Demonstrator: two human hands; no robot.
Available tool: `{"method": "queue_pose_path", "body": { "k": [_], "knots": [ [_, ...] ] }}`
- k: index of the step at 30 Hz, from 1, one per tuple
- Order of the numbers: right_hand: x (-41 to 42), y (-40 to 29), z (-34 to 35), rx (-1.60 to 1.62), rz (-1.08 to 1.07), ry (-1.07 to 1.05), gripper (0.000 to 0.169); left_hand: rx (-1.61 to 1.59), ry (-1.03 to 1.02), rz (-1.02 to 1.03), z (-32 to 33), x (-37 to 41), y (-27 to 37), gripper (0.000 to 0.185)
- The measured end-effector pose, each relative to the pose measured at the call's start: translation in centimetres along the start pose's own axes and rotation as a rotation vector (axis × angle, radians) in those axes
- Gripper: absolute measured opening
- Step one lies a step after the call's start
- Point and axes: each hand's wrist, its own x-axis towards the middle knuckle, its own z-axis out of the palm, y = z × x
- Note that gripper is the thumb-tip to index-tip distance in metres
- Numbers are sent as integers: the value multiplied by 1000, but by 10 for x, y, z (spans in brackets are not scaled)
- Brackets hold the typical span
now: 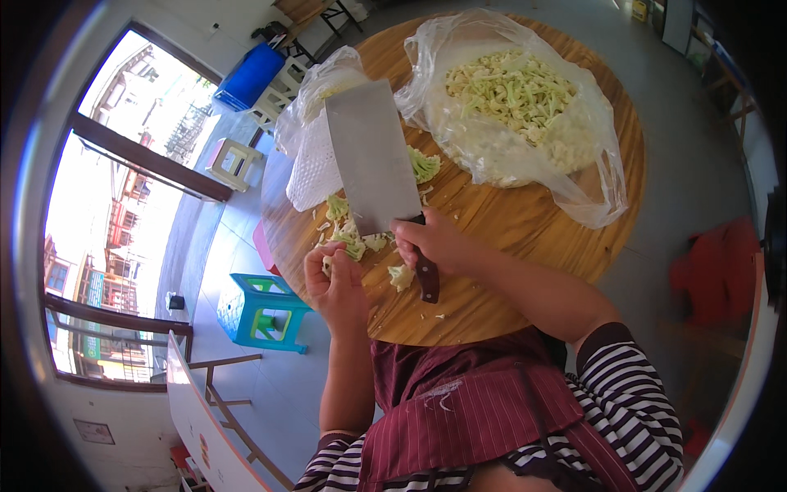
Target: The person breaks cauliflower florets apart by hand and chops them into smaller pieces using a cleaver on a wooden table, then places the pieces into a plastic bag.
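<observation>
My right hand (433, 242) grips a Chinese cleaver (375, 154) by its dark riveted handle, with the broad steel blade pointing away from me over the table. In my left hand (335, 280) a small piece of cauliflower (326, 265) with a dark spot is pinched between the fingers. Just beyond that hand lie cut cauliflower florets (349, 237), partly covered by the blade. A single floret (401, 278) rests by the cleaver handle, and a larger cauliflower chunk (424, 165) shows at the blade's right side.
The round wooden table (504, 234) carries an open clear plastic bag (486, 157) of cut cauliflower (510, 92) at the back right. Another plastic bag (320, 86) and white foam netting (313, 163) lie at the left edge. A turquoise plastic stool (264, 310) stands left of the table.
</observation>
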Motion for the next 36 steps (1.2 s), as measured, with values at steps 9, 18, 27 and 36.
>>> {"method": "queue_pose_path", "body": {
  "k": [9, 18, 27, 36],
  "knots": [
    [12, 18, -9, -82, -44, 12, 15, 1052, -793, 503, 191, 123, 2, 34],
    [17, 10, -13, -172, -67, 51, 21, 1065, -869, 729, 195, 77, 29, 32],
    [15, -31, -36, -906, -640, 514, 20, 1196, -1032, 516, 25, -84, -9, 28],
    [25, -25, -48, -741, -695, 618, 22, 1195, -1244, 579, 18, -26, -55, 25]
  ]
}}
